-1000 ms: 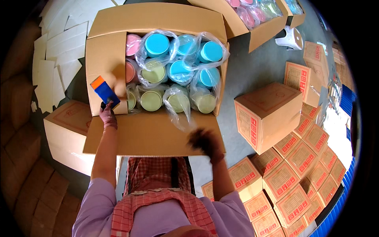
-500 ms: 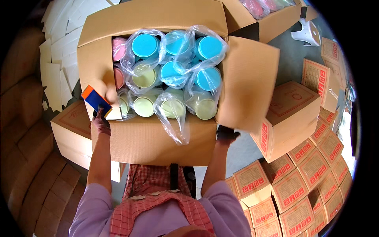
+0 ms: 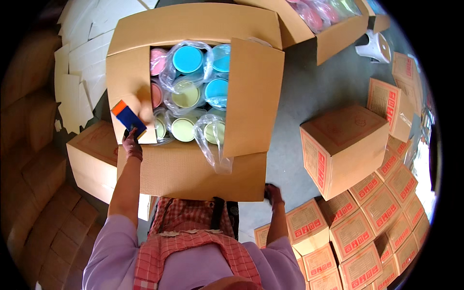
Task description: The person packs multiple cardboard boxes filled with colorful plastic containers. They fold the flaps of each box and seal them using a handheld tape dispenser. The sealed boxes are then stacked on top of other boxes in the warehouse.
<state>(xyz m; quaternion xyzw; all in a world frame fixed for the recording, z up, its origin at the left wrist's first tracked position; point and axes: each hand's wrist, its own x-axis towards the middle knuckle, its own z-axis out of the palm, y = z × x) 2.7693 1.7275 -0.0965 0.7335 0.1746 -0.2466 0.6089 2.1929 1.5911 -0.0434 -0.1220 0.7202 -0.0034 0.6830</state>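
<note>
The open cardboard carton (image 3: 193,169) stood in front of the person, its near flap hanging down toward their apron. Inside it lay round containers with lids in blue, pale green and pink (image 3: 186,94), wrapped in clear plastic bags, one bag (image 3: 212,145) spilling over the near edge.

The left hand (image 3: 131,144) was closed around a tape dispenser (image 3: 128,118), blue with an orange end, held at the near left corner of the carton, over the left flap. That hand sat in much the same spot as half a second earlier.

The right flap (image 3: 253,96) had changed most: a second before it lay out to the side, half a second before it was partly raised, and now it had swung in over the right part of the opening, hiding the containers there. The right hand (image 3: 273,193) had dropped lower along the near right corner of the carton and touched the edge of the near flap; whether it gripped or only pressed could not be told.

To the right stood a sealed box (image 3: 343,145) on the grey floor, with rows of smaller printed boxes (image 3: 367,232) near it.
</note>
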